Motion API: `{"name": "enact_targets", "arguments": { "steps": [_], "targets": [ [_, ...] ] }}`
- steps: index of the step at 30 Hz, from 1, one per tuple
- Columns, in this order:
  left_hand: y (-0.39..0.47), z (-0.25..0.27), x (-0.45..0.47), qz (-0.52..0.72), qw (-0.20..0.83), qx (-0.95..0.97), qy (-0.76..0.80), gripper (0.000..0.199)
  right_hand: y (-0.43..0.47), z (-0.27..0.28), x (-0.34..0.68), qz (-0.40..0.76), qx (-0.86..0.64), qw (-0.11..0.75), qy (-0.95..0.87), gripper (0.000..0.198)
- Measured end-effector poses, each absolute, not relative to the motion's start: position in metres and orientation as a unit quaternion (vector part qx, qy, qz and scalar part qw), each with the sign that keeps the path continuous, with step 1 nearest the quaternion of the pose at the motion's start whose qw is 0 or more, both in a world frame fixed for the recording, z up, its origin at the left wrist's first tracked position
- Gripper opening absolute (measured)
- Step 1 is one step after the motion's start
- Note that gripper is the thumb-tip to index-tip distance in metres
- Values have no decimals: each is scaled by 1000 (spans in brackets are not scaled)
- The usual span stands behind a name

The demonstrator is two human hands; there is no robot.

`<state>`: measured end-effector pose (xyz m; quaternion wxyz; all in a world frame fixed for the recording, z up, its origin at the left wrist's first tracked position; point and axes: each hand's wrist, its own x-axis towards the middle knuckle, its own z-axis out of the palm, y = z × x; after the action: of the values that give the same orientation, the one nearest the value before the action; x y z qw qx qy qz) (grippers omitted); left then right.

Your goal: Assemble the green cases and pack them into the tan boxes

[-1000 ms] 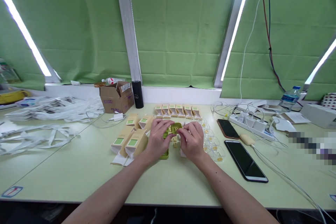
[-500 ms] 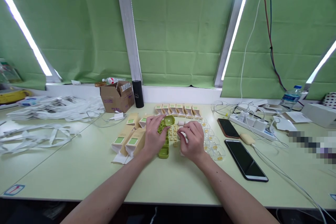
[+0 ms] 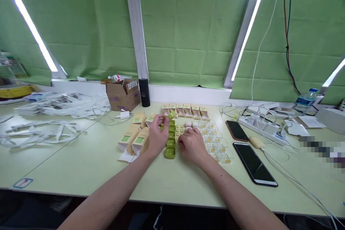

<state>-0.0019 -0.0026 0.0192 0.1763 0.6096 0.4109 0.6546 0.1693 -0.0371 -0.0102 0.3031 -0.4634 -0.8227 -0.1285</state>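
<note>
My left hand (image 3: 158, 134) pinches a small green square box (image 3: 171, 115), tilted and raised above the table. Below it stands a row of like green open boxes (image 3: 170, 152). My right hand (image 3: 192, 145) is lowered beside the small yellow pieces (image 3: 179, 129), its fingers curled together. Whatever its fingertips may hold is hidden. Just beyond that hand lie short pale rolls (image 3: 188, 124). Clear plastic cups (image 3: 222, 142) with yellow bits inside stand in columns to its right. Folded beige cartons (image 3: 140, 140) with green labels lie left of my left hand.
More beige cartons (image 3: 188, 110) line the back. At right lie two phones (image 3: 253, 163), a power strip (image 3: 265, 129) and loose cables. A cardboard box (image 3: 122, 97), a black cylinder (image 3: 144, 92) and white straps (image 3: 48, 133) are at left.
My right hand has come down from in front of the held box to the yellow pieces. My left hand has tipped the green box over. The view has shifted slightly.
</note>
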Motion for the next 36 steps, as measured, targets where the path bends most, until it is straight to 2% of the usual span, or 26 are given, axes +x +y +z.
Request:
{"name": "enact_targets", "arguments": {
  "steps": [4, 8, 14, 19, 25, 36],
  "targets": [
    [-4, 24, 1, 656, 307, 557, 406, 40, -37, -12, 165, -150, -472, 265, -827, 19],
    [-3, 27, 2, 657, 396, 525, 368, 49, -36, -14, 161, -166, -471, 246, -830, 19],
    [1, 24, 1, 637, 501, 481, 334, 51, -36, -11, 162, -151, -480, 270, -821, 17],
    [7, 19, -1, 623, 597, 408, 299, 43, -37, -3, 171, -102, -523, 309, -788, 14],
    [13, 16, -3, 624, 647, 352, 261, 25, -42, 1, 172, -81, -513, 277, -808, 14],
    [12, 18, -2, 627, 656, 334, 255, 21, -46, 0, 168, -96, -463, 186, -861, 15]
  ]
}}
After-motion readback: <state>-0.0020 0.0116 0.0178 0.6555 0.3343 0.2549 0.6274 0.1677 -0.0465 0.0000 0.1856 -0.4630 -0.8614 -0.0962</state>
